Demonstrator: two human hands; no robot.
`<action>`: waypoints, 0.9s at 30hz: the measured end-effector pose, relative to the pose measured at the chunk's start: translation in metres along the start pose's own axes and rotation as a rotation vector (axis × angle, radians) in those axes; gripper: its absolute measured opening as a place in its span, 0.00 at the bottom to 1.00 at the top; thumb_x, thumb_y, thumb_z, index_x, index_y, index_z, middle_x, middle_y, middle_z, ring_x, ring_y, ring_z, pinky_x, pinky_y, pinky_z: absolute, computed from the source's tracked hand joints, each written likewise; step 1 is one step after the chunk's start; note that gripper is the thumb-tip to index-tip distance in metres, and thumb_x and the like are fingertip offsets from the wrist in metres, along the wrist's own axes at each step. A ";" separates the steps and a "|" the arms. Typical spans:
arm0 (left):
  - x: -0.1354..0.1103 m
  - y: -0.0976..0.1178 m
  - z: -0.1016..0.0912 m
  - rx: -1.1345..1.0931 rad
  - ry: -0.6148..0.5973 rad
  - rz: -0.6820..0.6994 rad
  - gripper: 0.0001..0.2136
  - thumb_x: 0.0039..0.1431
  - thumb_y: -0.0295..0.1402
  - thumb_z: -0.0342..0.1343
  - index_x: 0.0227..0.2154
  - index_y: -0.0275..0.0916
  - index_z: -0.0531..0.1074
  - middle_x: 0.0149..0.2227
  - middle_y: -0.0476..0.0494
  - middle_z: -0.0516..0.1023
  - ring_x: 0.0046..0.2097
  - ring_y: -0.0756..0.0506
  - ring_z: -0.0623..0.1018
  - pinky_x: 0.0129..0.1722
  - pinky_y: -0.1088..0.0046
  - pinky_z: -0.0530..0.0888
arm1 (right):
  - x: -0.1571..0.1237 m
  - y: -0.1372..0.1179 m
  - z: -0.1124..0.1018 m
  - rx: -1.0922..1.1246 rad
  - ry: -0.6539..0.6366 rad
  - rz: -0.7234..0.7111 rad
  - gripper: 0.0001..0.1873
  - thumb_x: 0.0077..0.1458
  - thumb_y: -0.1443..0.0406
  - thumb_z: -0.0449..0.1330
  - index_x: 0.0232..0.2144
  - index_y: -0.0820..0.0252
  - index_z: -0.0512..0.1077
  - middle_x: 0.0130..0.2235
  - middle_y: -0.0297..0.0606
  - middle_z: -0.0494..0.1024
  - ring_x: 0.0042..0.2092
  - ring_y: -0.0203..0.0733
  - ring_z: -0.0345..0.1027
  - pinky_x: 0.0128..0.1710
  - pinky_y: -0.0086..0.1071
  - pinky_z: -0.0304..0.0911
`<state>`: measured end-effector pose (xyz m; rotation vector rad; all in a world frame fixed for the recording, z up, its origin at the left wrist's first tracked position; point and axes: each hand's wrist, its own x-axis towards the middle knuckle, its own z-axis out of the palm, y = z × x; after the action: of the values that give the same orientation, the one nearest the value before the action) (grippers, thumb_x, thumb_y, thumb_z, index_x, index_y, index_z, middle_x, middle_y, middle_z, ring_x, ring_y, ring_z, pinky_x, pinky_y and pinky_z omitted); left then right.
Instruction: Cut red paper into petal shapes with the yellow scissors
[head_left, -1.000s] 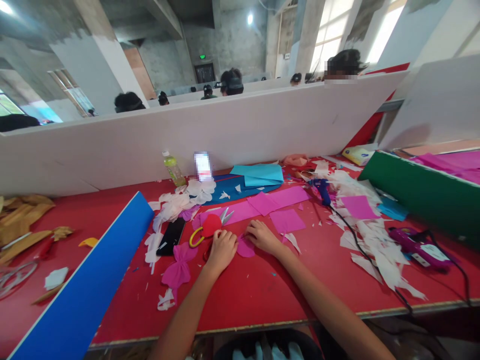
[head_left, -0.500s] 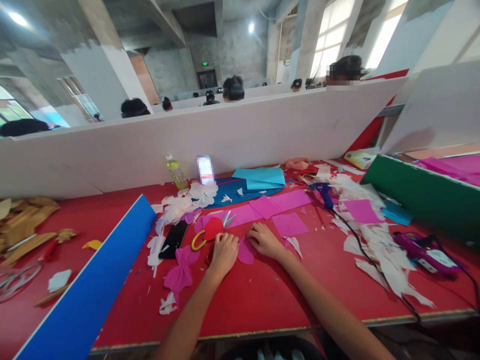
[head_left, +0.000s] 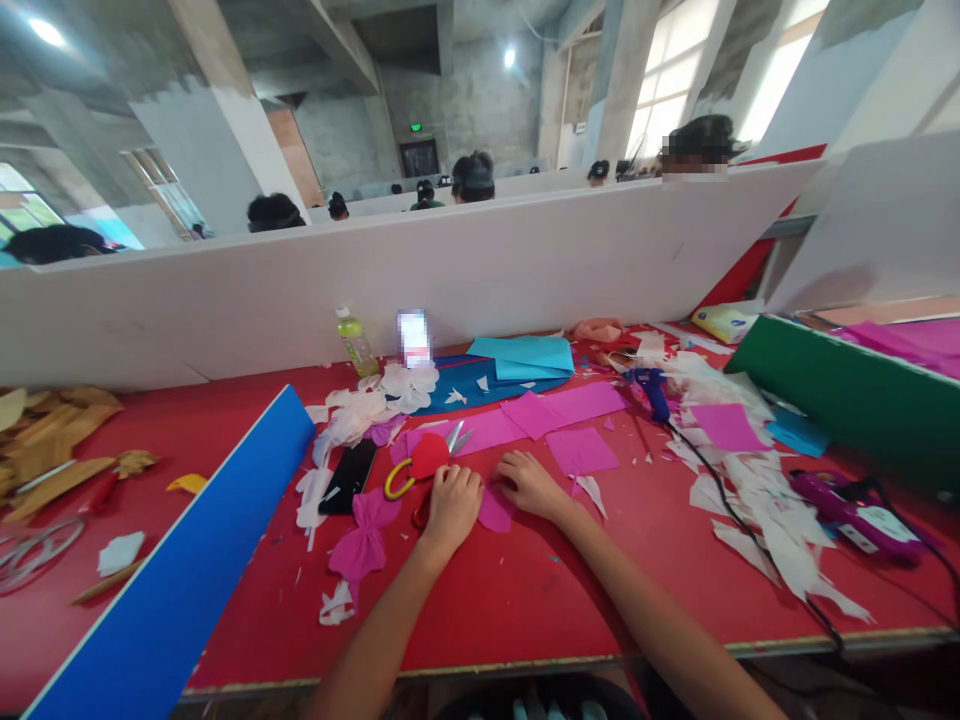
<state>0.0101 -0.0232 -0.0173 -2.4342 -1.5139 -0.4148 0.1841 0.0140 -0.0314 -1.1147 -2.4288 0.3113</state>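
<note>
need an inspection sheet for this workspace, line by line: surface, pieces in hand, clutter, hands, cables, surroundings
Surface: red tabletop, strewn with small scraps
Pieces in hand: pink piece flat between the hands
Clutter: white scraps at right; scissors, pink bow-shaped piece and black phone at left
Hands: left hand and right hand at either side of the pink piece, fingers bent; grip cannot be told
Cables: black cable runs from the blue glue gun across the scraps to the front edge
Surroundings: white partition behind, blue board left, green board right
</note>
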 end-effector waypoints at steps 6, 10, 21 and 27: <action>0.000 0.000 0.000 0.004 -0.017 0.009 0.07 0.59 0.30 0.45 0.31 0.38 0.68 0.31 0.44 0.71 0.38 0.44 0.67 0.44 0.62 0.60 | 0.001 0.000 0.000 0.005 -0.007 -0.018 0.07 0.52 0.72 0.54 0.33 0.61 0.70 0.34 0.38 0.72 0.40 0.40 0.62 0.43 0.34 0.51; 0.000 -0.001 0.000 -0.016 -0.026 0.006 0.06 0.58 0.30 0.47 0.31 0.38 0.68 0.32 0.44 0.71 0.39 0.44 0.67 0.44 0.62 0.60 | 0.001 0.001 0.002 -0.020 -0.013 -0.020 0.09 0.53 0.72 0.53 0.36 0.60 0.70 0.34 0.39 0.72 0.40 0.40 0.62 0.41 0.34 0.51; 0.000 -0.004 -0.001 -0.044 -0.051 0.031 0.06 0.59 0.31 0.47 0.32 0.40 0.69 0.33 0.45 0.71 0.40 0.45 0.66 0.46 0.63 0.59 | 0.001 0.006 0.008 0.035 -0.003 -0.001 0.06 0.52 0.71 0.55 0.33 0.60 0.70 0.34 0.38 0.71 0.40 0.40 0.61 0.41 0.32 0.52; 0.001 -0.005 0.001 -0.061 -0.055 0.016 0.07 0.59 0.31 0.46 0.31 0.40 0.68 0.33 0.46 0.71 0.40 0.46 0.66 0.46 0.64 0.58 | 0.001 0.007 0.009 0.002 0.011 -0.001 0.07 0.55 0.71 0.52 0.32 0.60 0.70 0.33 0.37 0.70 0.39 0.38 0.60 0.39 0.32 0.51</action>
<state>0.0059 -0.0201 -0.0176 -2.5225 -1.5248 -0.3995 0.1835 0.0191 -0.0413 -1.1122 -2.4188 0.3060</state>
